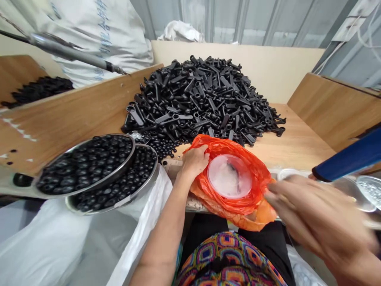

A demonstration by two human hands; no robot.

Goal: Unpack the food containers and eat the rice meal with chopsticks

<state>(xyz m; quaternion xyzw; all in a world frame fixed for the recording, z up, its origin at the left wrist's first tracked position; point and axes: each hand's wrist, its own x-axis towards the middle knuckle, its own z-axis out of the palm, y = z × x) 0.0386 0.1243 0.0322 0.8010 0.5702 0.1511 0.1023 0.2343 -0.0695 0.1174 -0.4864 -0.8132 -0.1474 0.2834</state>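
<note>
My left hand (195, 161) gripped the central red bag (238, 150); my right hand (321, 210), I could not tell. Upper-left sack (123, 43) bore blue writing (102, 24).

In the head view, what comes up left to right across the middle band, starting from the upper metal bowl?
Upper metal bowl of small black parts → left hand → round container inside the orange-red bag → right hand, motion-blurred.
</note>
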